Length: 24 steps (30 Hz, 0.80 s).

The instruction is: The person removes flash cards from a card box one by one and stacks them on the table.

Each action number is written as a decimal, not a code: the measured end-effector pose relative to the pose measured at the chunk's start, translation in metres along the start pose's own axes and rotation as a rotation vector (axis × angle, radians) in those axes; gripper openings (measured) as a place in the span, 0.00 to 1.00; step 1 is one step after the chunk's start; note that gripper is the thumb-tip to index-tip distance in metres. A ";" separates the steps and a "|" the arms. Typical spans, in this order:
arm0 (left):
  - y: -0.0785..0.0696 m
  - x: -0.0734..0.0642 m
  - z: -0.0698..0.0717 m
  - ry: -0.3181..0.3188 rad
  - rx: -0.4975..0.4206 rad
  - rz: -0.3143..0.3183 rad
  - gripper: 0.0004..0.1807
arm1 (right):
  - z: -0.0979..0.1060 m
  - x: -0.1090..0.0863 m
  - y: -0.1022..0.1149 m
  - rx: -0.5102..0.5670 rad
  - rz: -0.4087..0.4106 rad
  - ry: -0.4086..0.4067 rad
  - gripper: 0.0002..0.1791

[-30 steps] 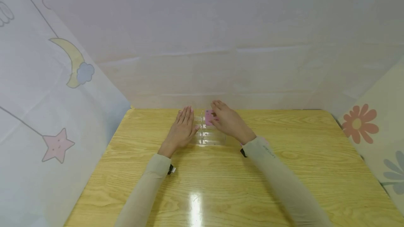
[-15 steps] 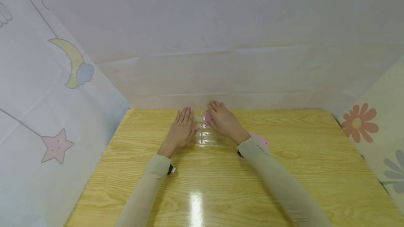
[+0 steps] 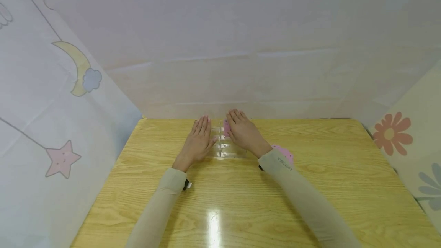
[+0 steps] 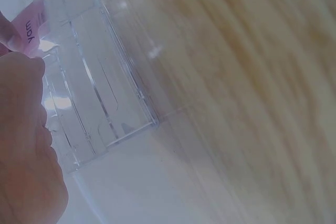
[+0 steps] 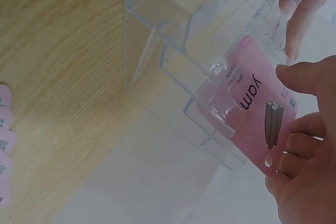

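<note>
A clear plastic stepped card holder (image 3: 220,150) stands at the far edge of the table between both hands. A pink flash card (image 5: 257,108), printed "yam" with a drawing of the root, leans in one of its rear slots. My right hand (image 3: 246,133) holds this card by its side, with the thumb at the front edge and the fingers behind, as the right wrist view shows. In the head view the hand covers most of the card. My left hand (image 3: 198,142) lies along the holder's left side, fingers straight, thumb toward the holder.
More pink cards (image 3: 284,153) lie fanned on the wooden table (image 3: 193,217), partly under the right sleeve. A pale fabric wall (image 3: 275,79) rises right behind the holder, and printed side walls flank the table.
My right hand has shifted slightly left over the pink card, covering more of it, then stays nearly still. The fanned cards show more beside the sleeve. My left hand has kept its place.
</note>
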<state>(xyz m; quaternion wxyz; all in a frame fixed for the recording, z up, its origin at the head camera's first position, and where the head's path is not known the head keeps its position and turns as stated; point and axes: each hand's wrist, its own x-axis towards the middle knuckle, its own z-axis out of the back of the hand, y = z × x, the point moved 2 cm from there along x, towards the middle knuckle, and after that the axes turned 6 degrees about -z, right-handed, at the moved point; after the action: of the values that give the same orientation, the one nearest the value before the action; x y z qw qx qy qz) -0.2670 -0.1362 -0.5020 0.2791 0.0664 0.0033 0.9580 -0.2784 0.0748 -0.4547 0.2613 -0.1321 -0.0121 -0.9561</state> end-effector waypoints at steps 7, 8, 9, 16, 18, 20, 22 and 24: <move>0.000 0.001 -0.001 -0.012 0.010 -0.004 0.44 | 0.001 -0.003 0.001 -0.042 0.019 -0.041 0.40; 0.000 0.001 -0.001 -0.017 0.011 -0.005 0.44 | 0.001 -0.003 0.002 -0.046 0.022 -0.047 0.40; 0.000 0.001 0.000 -0.021 0.014 -0.006 0.43 | 0.002 -0.003 0.002 -0.048 0.025 -0.052 0.39; 0.000 0.001 0.001 0.002 0.011 -0.004 0.44 | 0.002 -0.004 0.003 -0.053 0.018 -0.057 0.38; 0.000 0.001 0.001 0.014 0.002 -0.001 0.44 | 0.001 -0.004 0.003 -0.062 0.021 -0.064 0.38; 0.001 0.001 0.001 0.018 0.000 0.000 0.44 | 0.001 -0.004 0.004 -0.073 0.026 -0.075 0.38; 0.001 0.001 0.001 0.013 0.000 -0.001 0.44 | 0.000 -0.004 0.004 -0.081 0.031 -0.089 0.37; 0.000 0.001 0.001 0.007 0.005 -0.001 0.43 | 0.000 -0.004 0.004 -0.088 0.034 -0.096 0.36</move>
<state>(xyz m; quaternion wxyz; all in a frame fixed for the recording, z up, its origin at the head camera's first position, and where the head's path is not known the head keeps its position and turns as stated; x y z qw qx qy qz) -0.2676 -0.1363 -0.5013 0.2795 0.0637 0.0068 0.9580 -0.2725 0.0732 -0.4563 0.2708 -0.1892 0.0197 -0.9437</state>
